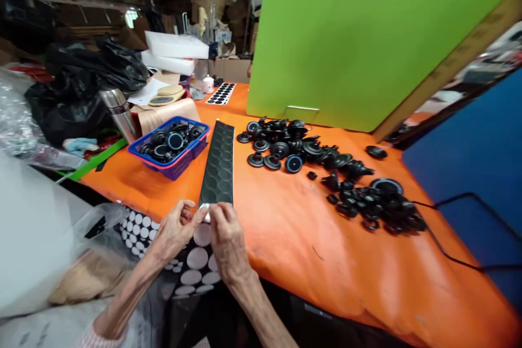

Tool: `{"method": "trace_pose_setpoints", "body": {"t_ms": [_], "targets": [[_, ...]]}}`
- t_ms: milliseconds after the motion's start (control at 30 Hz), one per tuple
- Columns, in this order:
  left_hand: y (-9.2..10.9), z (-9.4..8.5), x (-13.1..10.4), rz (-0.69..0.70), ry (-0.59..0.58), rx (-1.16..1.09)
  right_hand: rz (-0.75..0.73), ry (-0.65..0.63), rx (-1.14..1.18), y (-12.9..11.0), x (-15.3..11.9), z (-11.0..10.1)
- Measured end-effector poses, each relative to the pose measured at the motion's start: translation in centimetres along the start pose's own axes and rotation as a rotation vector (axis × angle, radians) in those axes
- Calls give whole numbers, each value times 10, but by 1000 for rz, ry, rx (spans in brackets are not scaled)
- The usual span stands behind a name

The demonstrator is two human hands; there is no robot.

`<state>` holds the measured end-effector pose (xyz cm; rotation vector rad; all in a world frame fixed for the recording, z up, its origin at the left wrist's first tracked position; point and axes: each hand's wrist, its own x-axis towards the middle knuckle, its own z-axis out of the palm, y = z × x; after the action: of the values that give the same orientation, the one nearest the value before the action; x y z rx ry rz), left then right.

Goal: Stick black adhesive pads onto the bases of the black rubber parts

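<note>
A long black strip of round stickers (218, 166) lies on the orange table, its near end at the table's front edge. My left hand (177, 231) is closed at that end, thumb and index finger pinching by the left corner. Beside it my right hand (229, 236) is closed too, fingers bent down over the right corner. Between the fingertips shows a small whitish, shiny bit (207, 215), perhaps the strip's turned-up backing; what exactly the right fingers grip is hidden.
A blue basket (173, 166) of black round parts stands left of the strip. Many black discs and knobs (312, 149) are heaped to the right on the orange table (281, 239). A green board (326, 38) rises behind; a steel flask (118, 114) stands at left.
</note>
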<state>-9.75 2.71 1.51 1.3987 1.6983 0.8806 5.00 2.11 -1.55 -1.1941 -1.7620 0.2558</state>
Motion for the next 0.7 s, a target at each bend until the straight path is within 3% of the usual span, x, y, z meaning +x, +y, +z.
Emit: {"method": "trace_pose_setpoints", "body": {"t_ms": [100,167,300,367,500,600,633,667,700], "targets": [[3,16,0,-45,-97,-121,-56,13,-63,1,-7,-1],[2,23,1,-35,-115,10,-25,42,-52,4,-9,-2],[-14,33,4,113,157,544,64,86,1,10,-10,-7],[-26,32,10,167,245,672,84,91,11,11,-10,-10],[-31,8,32,171,159,647,116,54,-1,11,-13,-19],[-8,-7,35,161,269,616,124,50,-28,10,-15,-20],[2,-7,30,141,247,522,117,61,-42,10,-16,-20],[11,-4,23,102,169,371,103,69,-58,9,-17,-20],[20,2,15,36,20,175,83,65,-74,8,-17,-21]]}}
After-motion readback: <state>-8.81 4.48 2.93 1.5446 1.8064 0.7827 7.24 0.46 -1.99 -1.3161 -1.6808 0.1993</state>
